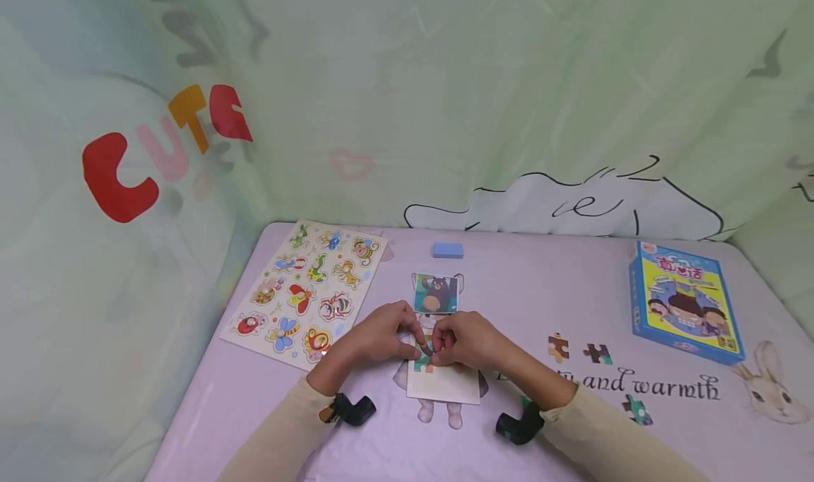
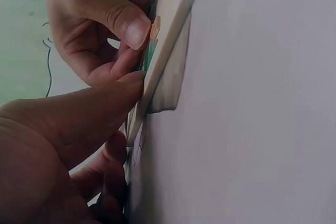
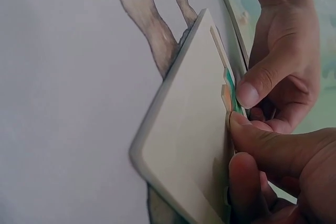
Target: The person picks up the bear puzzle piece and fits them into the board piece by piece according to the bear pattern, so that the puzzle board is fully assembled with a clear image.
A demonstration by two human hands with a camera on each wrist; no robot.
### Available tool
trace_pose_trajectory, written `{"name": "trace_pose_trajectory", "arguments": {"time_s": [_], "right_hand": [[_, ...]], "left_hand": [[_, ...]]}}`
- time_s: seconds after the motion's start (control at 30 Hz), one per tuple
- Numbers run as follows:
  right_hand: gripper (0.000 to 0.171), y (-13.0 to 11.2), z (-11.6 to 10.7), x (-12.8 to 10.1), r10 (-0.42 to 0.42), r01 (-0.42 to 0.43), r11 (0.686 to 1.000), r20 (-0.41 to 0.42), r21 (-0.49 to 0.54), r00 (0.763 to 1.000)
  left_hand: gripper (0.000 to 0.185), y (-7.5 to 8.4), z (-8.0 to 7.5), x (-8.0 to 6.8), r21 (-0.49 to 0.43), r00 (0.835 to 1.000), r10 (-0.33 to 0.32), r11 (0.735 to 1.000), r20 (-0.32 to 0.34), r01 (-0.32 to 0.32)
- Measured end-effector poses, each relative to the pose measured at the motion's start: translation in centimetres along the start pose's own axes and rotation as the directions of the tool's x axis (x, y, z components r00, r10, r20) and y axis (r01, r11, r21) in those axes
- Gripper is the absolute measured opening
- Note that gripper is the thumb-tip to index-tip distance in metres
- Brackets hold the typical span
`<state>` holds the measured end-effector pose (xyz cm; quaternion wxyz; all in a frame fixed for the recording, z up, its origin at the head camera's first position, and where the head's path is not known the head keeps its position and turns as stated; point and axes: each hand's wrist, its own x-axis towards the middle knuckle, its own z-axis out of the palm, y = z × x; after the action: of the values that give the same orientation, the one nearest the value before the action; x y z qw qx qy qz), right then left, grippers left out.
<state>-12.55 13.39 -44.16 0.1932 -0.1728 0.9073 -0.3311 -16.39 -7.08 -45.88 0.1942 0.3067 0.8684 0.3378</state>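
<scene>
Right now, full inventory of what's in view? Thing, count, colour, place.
White square puzzle tray: 1, white, table centre, under both hands.
Green-and-orange jigsaw piece: 1, at the tray's far edge, between the fingers of both hands.
Bear picture card: 1, brown bear on blue, just beyond the hands.
Loose jigsaw pieces: 3 seen, mixed colours, on the table to the right of the tray.
Wooden insect peg board: 1, pale with coloured insects, table left.
Blue block: 1, far table edge.
Blue game box: 1, blue and yellow, table right.
Lilac printed tablecloth: 1, covers the table.
Left hand: pinches the jigsaw piece.
Right hand: pinches the same piece.
</scene>
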Motion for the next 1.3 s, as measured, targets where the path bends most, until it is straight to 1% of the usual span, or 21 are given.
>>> {"name": "trace_pose_trajectory", "arguments": {"time_s": [0.17,0.3,0.5,0.6,0.7,0.93,1.03,1.2,1.3], "right_hand": [[0.016,-0.1,0.1,0.0,0.007,-0.007,1.0,-0.008,-0.001,1.0],[0.016,0.0,0.0,0.0,-0.009,0.009,1.0,-0.003,0.008,1.0],[0.009,0.1,-0.5,-0.4,-0.03,0.028,0.999,0.046,0.042,0.998],[0.006,0.1,-0.9,-0.9,-0.054,0.053,0.998,0.062,0.021,0.997],[0.007,0.1,-1.3,-1.6,-0.073,0.073,0.997,0.06,0.001,0.996],[0.01,1.1,-2.8,-3.4,-0.033,0.033,0.999,-0.002,0.029,0.999],[0.012,1.7,-3.7,-4.3,-0.004,0.005,1.0,-0.047,0.009,0.999],[0.013,2.8,-5.1,-5.8,0.075,-0.081,0.996,-0.13,-0.038,0.989],[0.015,3.5,-6.0,-6.5,0.086,-0.097,0.993,-0.163,-0.064,0.983]], "left_hand": [[0.016,0.0,0.0,-0.1,-0.001,1.0,0.001,1.0,-0.004,-0.001],[0.015,0.1,0.1,-0.1,-0.003,1.0,-0.006,1.0,-0.005,0.006],[0.015,0.2,0.2,0.0,0.001,1.0,-0.008,1.0,-0.005,0.008],[0.015,0.3,0.2,0.0,0.006,1.0,-0.007,1.0,-0.009,0.007],[0.015,0.3,0.2,0.0,0.009,1.0,-0.011,1.0,-0.014,0.011],[0.015,0.1,0.4,0.0,0.022,1.0,-0.018,1.0,-0.02,0.018],[0.015,0.2,0.4,-0.1,0.018,1.0,-0.01,1.0,-0.021,0.011],[0.015,0.3,0.3,-0.2,0.015,1.0,0.003,1.0,-0.028,-0.003],[0.015,0.3,0.2,-0.2,0.024,1.0,0.007,1.0,-0.031,-0.006]]}}
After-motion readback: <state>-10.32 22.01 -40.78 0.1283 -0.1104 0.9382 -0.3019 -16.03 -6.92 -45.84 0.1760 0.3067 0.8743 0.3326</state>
